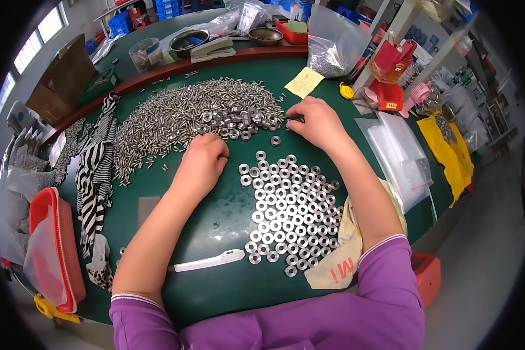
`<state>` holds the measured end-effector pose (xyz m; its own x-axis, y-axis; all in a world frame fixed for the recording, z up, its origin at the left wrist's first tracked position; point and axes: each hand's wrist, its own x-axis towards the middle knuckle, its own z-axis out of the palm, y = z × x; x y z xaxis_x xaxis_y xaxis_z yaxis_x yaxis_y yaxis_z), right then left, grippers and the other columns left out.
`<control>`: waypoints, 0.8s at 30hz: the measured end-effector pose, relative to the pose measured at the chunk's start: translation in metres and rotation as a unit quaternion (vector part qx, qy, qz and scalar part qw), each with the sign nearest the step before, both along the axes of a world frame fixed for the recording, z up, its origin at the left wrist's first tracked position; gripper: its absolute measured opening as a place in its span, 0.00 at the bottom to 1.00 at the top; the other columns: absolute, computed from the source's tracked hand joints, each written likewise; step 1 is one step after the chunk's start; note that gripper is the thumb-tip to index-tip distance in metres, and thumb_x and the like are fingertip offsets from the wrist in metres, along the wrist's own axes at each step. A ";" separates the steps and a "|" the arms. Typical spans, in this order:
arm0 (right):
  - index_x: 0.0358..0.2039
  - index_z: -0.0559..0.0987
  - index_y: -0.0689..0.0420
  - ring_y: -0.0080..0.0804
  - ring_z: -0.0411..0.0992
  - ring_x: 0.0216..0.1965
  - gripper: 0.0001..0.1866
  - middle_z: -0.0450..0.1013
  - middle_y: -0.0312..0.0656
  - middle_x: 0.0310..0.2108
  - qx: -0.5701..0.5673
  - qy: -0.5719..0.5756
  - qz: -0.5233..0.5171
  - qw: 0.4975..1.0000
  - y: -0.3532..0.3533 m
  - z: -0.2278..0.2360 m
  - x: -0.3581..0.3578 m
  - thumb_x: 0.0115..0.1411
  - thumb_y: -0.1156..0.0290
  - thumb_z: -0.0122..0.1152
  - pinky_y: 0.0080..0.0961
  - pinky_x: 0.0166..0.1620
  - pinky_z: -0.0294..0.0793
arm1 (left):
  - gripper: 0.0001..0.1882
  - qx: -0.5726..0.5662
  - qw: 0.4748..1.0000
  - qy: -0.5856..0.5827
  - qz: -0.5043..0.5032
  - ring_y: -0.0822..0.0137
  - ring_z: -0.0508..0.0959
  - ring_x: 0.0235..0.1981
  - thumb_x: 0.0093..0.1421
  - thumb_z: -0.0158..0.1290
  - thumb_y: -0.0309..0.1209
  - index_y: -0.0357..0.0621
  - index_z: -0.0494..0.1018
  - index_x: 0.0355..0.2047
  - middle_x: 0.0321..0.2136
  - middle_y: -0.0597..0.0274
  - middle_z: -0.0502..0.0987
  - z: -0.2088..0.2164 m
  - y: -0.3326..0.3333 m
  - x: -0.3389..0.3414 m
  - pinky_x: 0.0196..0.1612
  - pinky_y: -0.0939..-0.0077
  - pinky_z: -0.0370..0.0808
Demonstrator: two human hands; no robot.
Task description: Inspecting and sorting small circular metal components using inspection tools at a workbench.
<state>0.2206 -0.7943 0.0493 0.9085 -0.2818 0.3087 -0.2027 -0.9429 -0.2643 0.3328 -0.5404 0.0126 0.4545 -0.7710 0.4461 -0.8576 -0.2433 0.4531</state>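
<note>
My left hand (199, 164) is curled closed at the near edge of a heap of metal rings (236, 123); its fingertips are turned under, hiding anything they hold. To the right of the heap, my right hand (318, 122) has thumb and forefinger closed around a small metal ring (289, 123), partly covered by the fingers. One loose ring (275, 140) lies between my hands. Many short metal pins (169, 114) spread in a wide pile behind and left of the heap. Nearer me, flat rings (291, 210) lie side by side in a single layer.
A white utility knife (209, 261) lies before me on the green table (204, 233). A cream cloth (338, 262) touches the ring layer's right side. Striped cloth (93, 169) and a red basket (52, 245) are left; clear plastic bags (396, 157) right. A yellow note (304, 82) lies behind.
</note>
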 end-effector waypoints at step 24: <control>0.39 0.79 0.57 0.38 0.74 0.39 0.16 0.74 0.43 0.36 0.092 0.105 0.077 0.987 0.006 0.014 -0.006 0.50 0.84 0.55 0.31 0.44 0.74 | 0.09 0.028 0.997 -0.067 0.031 0.53 0.76 0.39 0.52 0.51 0.18 0.38 0.74 0.34 0.34 0.56 0.76 0.007 -0.002 -0.003 0.41 0.61 0.74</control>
<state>0.2146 -0.7886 0.0632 0.9833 -0.1698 0.0662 -0.1296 -0.9069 -0.4009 0.3296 -0.5421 0.0197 0.4419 -0.7684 0.4629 -0.8917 -0.3200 0.3199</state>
